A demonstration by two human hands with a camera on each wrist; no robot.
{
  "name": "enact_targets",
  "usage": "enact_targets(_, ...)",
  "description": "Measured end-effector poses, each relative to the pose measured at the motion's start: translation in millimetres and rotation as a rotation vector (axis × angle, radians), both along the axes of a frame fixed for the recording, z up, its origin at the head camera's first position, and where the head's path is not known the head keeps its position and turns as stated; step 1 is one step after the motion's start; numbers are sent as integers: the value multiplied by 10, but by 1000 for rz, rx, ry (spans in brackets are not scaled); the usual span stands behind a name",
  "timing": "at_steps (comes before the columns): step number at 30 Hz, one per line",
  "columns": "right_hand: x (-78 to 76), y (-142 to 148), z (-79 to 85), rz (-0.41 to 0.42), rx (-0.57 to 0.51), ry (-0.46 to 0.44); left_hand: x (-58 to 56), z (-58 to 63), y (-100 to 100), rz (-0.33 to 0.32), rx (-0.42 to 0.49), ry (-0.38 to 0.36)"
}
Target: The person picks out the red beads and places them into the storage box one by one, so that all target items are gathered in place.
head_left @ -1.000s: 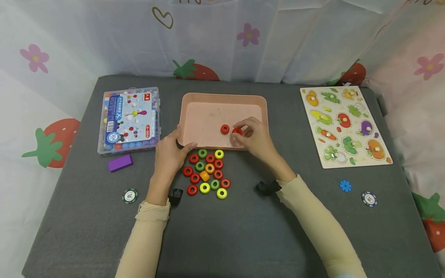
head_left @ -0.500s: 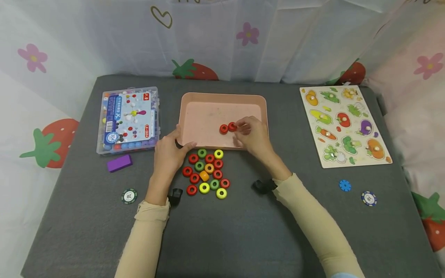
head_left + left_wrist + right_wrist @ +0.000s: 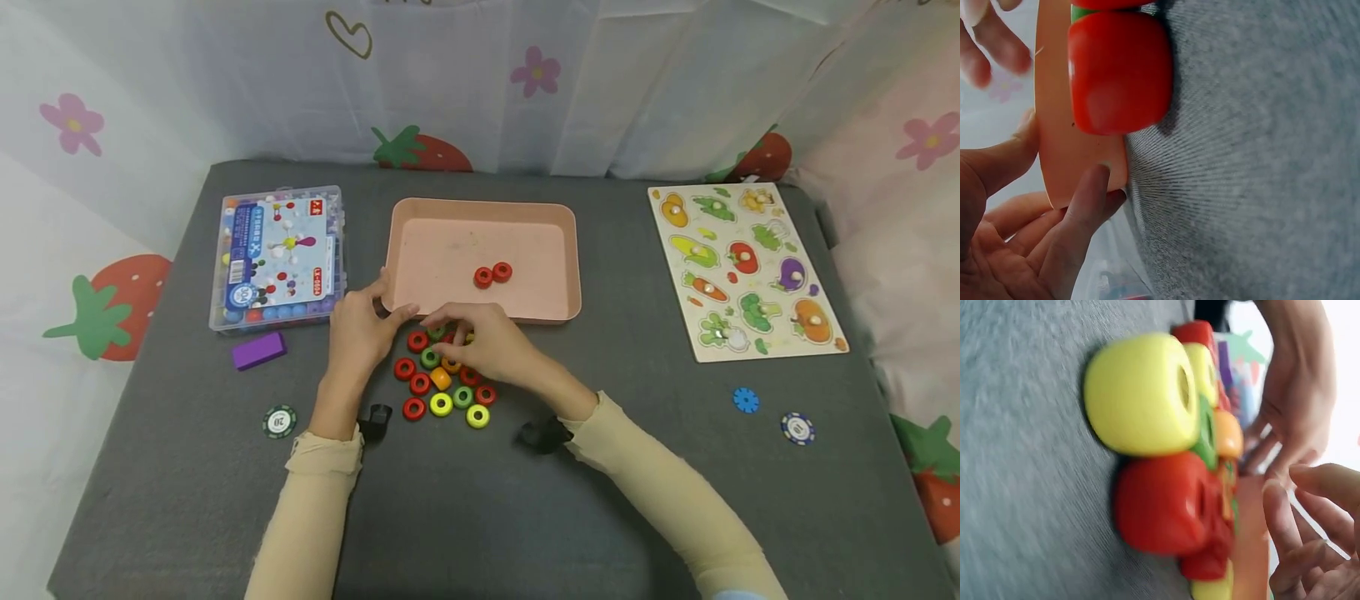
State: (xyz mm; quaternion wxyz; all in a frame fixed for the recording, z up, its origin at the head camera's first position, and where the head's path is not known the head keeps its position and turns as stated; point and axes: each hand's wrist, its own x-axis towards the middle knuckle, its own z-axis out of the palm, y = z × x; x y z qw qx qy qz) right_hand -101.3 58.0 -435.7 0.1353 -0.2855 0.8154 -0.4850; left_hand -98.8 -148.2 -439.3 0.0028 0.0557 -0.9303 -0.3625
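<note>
A shallow pink tray (image 3: 420,242) holds two red beads (image 3: 492,273), side by side near its front edge. My left hand (image 3: 363,332) grips the tray's near left corner, thumb and fingers at its rim and outer wall in the left wrist view. In front of the tray lies a cluster of chunky red, green, yellow and orange beads (image 3: 441,405) with holes. Over the back of this cluster hovers my right hand (image 3: 487,343), fingers loosely bent and thumb apart, with nothing between them in the right wrist view. It hides some of the beads.
Left of the tray stands a clear plastic case (image 3: 285,250) of coloured balls; a purple block (image 3: 258,352) and a green-rimmed poker chip (image 3: 280,422) lie nearer. At right are a vegetable puzzle board (image 3: 720,267), a blue disc (image 3: 746,400) and a blue-white chip (image 3: 797,429).
My right hand set the second red bead beside the first, let go, and moved left and toward me over the cluster. My left hand has stayed at the tray corner.
</note>
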Motion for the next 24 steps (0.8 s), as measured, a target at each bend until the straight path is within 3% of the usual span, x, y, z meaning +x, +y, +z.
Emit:
enact_targets(8, 43, -189, -110, 69, 147, -47, 10, 13, -24, -15, 67, 12)
enact_targets(17, 79, -301, -140, -21, 256, 77, 12, 0, -34, -9, 110, 14)
enact_targets(24, 120, -367, -115, -75, 334, 80, 0, -6, -44, 3, 119, 8)
